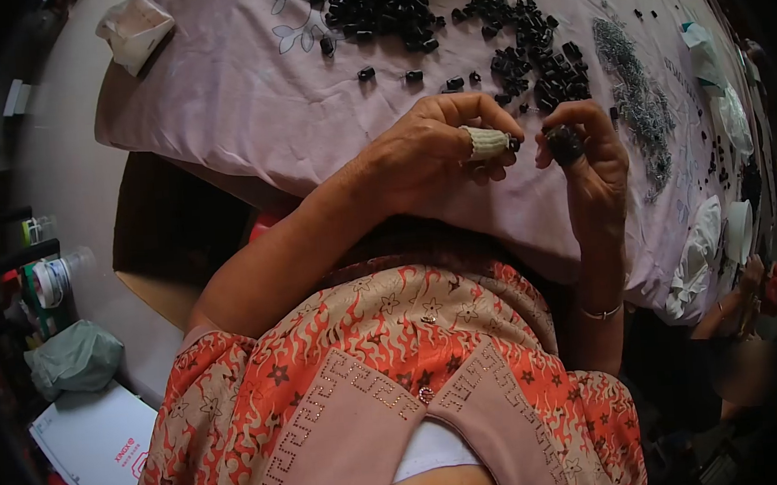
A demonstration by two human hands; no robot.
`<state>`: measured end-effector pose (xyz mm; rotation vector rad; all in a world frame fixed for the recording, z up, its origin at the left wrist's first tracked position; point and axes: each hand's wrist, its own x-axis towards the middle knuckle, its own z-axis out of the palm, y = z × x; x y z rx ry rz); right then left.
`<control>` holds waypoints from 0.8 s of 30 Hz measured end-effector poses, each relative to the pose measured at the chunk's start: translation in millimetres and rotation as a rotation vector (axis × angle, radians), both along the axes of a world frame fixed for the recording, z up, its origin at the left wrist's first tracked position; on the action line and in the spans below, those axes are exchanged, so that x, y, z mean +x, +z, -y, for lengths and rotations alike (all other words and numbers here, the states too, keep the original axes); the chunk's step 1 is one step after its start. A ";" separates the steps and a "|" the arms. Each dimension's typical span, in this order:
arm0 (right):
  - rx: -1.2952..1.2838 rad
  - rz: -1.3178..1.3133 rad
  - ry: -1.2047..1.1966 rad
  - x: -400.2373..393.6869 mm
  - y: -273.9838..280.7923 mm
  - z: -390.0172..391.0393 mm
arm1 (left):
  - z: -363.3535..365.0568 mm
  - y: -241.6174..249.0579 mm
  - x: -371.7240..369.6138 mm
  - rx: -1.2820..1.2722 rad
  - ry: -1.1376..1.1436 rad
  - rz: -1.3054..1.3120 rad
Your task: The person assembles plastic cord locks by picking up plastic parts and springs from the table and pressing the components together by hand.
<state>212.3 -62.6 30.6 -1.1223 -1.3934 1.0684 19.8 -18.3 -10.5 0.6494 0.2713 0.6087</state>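
Note:
My left hand (422, 145) is closed above the pale cloth, its thumb covered by a ribbed whitish sleeve (487, 143). Pinched at the thumb's tip is a small black part (514, 144). Just to the right, my right hand (598, 174) is raised with its fingers curled in, a dark cover (565, 144) on the thumb. Whatever lies between those fingertips is too small to make out. The two hands face each other, a short gap apart. Behind them lie a heap of small black cylindrical parts (381, 13) and a second black pile (562, 82).
A strip of small silvery metal pieces (635, 90) lies on the pale cloth (243, 99) at right. Crumpled white plastic bags (696, 261) sit at its right edge. An open cardboard box (153, 295) stands at left. Another person's arm (726, 309) shows at far right.

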 end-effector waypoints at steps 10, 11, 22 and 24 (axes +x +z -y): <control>-0.094 -0.229 0.158 -10.0 -1.8 5.4 | 1.8 1.0 -2.9 -0.073 0.068 0.071; -0.111 -0.266 0.162 -9.9 -2.5 4.9 | 1.9 1.3 -3.2 -0.093 0.074 0.068; -0.161 -0.363 0.148 -12.7 -6.4 4.7 | -0.8 -0.4 -4.4 -0.116 0.095 0.114; -0.165 -0.363 0.145 -12.9 -7.1 4.1 | -0.9 0.9 -2.5 -0.109 0.121 0.113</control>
